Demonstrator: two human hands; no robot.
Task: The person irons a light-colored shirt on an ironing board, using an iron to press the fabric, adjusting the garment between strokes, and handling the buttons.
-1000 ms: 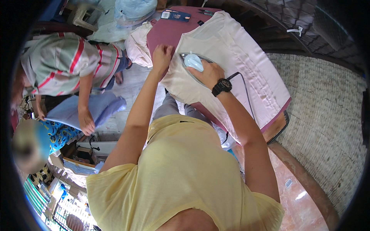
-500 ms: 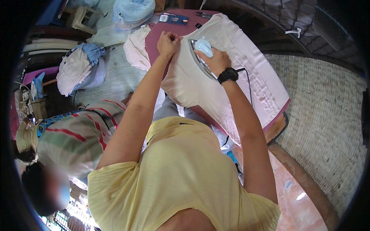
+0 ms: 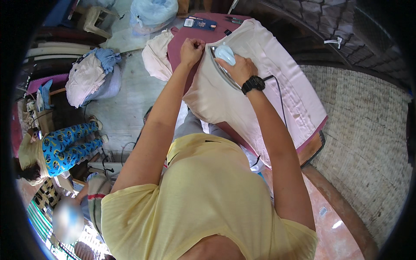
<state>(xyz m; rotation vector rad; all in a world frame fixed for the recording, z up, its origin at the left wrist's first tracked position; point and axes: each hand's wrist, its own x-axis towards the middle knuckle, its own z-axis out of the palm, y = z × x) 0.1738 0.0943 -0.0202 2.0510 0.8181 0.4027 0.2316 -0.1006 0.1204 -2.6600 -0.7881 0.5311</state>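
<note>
A pale pink garment (image 3: 264, 73) lies spread over a maroon ironing board (image 3: 182, 32). My right hand (image 3: 242, 71), with a black watch on its wrist, is wrapped round the handle of a white and light-blue iron (image 3: 225, 55). The iron's soleplate rests flat on the cloth, close to its left edge. Just left of the iron, my left hand (image 3: 191, 51) is closed in a pinch at that same edge of the garment. The cloth between its fingertips is mostly hidden. A dark cord (image 3: 281, 102) runs from beneath my right wrist toward the near side.
At the board's far end lie a dark blue card (image 3: 199, 23) and pens (image 3: 234, 20). More pink cloth (image 3: 157, 54) hangs at its left. Bundled clothes (image 3: 89, 78) and a blue plastic bag (image 3: 154, 13) stand on the floor. A person in blue patterned trousers (image 3: 69, 143) is at left.
The iron has slid slightly left toward the garment's edge. My left hand keeps its pinch. A person in striped clothing has moved toward the lower left, uncovering another person in blue patterned trousers.
</note>
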